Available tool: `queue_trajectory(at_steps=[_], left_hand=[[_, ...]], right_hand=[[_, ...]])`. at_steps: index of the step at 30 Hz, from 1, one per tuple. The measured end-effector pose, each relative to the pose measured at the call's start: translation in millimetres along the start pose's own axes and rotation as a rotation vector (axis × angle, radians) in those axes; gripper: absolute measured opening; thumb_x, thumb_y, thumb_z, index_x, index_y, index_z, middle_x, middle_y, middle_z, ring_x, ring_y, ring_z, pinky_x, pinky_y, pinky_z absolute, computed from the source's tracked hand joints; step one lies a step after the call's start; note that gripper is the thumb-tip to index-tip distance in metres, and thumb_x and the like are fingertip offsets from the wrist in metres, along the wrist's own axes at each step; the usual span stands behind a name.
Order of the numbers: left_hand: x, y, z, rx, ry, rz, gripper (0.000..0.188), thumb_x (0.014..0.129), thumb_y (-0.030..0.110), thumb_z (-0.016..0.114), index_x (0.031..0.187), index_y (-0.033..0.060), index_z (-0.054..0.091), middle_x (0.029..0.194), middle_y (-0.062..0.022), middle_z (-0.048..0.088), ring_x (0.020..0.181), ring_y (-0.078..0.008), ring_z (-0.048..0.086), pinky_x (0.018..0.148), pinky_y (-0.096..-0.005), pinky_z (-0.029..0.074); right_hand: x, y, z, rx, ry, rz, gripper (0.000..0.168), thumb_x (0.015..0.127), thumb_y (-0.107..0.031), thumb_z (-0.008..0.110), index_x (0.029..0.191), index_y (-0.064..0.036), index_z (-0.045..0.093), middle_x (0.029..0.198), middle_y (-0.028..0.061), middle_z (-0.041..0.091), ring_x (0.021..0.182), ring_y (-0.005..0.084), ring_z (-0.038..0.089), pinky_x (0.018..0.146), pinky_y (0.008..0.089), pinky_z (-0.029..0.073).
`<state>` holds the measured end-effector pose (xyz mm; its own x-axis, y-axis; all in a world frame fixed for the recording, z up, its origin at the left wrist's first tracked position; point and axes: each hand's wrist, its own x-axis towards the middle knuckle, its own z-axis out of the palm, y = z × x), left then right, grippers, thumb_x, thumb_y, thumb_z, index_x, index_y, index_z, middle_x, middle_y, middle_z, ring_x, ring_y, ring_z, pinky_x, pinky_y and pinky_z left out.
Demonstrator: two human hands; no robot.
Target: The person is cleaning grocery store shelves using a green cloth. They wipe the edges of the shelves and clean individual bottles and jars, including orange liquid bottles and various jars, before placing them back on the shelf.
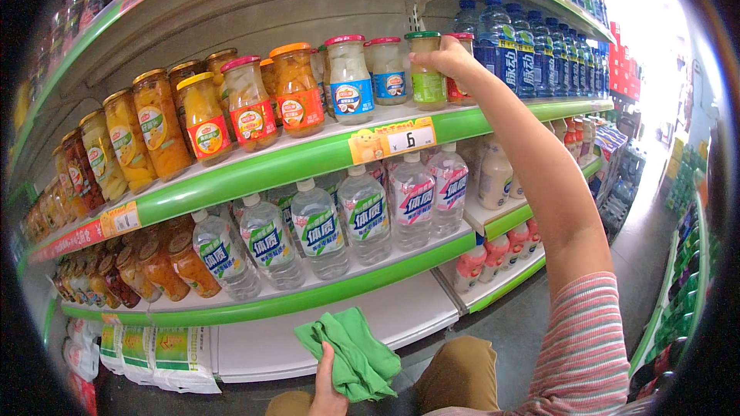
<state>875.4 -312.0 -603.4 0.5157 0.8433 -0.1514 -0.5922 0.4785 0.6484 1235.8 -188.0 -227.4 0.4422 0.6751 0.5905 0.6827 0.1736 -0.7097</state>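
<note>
My right hand [454, 60] reaches up to the middle shelf and is around a glass jar with a green lid and green label [428, 89]. Its thumb lies across the jar's front, while the other fingers are partly hidden. Just right of it, a red-lidded jar [461, 92] is partly covered by the hand. To the left stand a jar with a pink lid and blue label [351, 98] and a similar jar behind [389, 81]. Low in front of my knees, my left hand [328, 390] holds a folded green cloth [358, 352].
Fruit jars [159, 127] line the shelf's left, above a green shelf edge [248, 176] with price tags. Clear drink bottles [318, 231] stand below, blue-labelled bottles [523, 63] at right. Near the floor are a white bottom shelf [260, 352] and white-green packs [179, 352].
</note>
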Motion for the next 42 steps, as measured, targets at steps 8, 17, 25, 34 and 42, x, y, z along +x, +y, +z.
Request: queue_trajectory(at_steps=[8, 17, 25, 34, 42], left_hand=[[2, -1, 6, 0.013, -0.023, 0.025, 0.065, 0.088, 0.054, 0.047, 0.133, 0.0082, 0.039, 0.126, -0.0118, 0.051, 0.114, -0.0305, 0.051, 0.098, -0.05, 0.04], [0, -1, 13, -0.005, -0.007, 0.026, 0.062, 0.09, 0.052, 0.046, 0.132, 0.0071, 0.04, 0.125, -0.0121, 0.052, 0.112, -0.0306, 0.051, 0.097, -0.0488, 0.041], [0, -2, 10, -0.023, -0.009, 0.056, 0.062, 0.09, 0.052, 0.046, 0.132, 0.0068, 0.04, 0.125, -0.0128, 0.052, 0.112, -0.0315, 0.051, 0.097, -0.0495, 0.041], [-1, -3, 10, -0.008, -0.032, 0.068, 0.063, 0.09, 0.053, 0.045, 0.132, 0.0066, 0.04, 0.125, -0.0131, 0.051, 0.112, -0.0312, 0.052, 0.096, -0.0497, 0.041], [-5, -3, 19, 0.014, -0.006, 0.053, 0.063, 0.089, 0.053, 0.046, 0.132, 0.0066, 0.039, 0.125, -0.013, 0.052, 0.112, -0.0307, 0.052, 0.096, -0.0496, 0.042]], right_hand=[[-6, -3, -2, -0.391, 0.193, -0.173, 0.072, 0.069, -0.048, 0.075, 0.112, 0.004, 0.05, 0.108, 0.0233, 0.059, 0.1, 0.0305, 0.06, 0.082, 0.0396, 0.049], [0, -38, -4, -0.91, 0.361, -0.378, 0.06, 0.068, -0.06, 0.066, 0.087, -0.003, 0.067, 0.093, 0.0178, 0.065, 0.09, 0.0311, 0.064, 0.073, 0.0403, 0.052], [15, -36, -15, -0.894, 0.224, -0.401, 0.049, 0.072, -0.053, 0.062, 0.092, -0.009, 0.07, 0.094, 0.0125, 0.067, 0.093, 0.0295, 0.062, 0.079, 0.04, 0.05], [10, -35, -17, -0.795, 0.151, -0.46, 0.033, 0.07, -0.027, 0.065, 0.095, -0.005, 0.069, 0.095, 0.0153, 0.067, 0.091, 0.0304, 0.063, 0.081, 0.0388, 0.05], [22, -17, -24, -0.745, 0.158, -0.597, 0.032, 0.069, -0.024, 0.062, 0.097, -0.01, 0.069, 0.093, 0.0174, 0.067, 0.089, 0.0328, 0.064, 0.082, 0.0413, 0.05]])
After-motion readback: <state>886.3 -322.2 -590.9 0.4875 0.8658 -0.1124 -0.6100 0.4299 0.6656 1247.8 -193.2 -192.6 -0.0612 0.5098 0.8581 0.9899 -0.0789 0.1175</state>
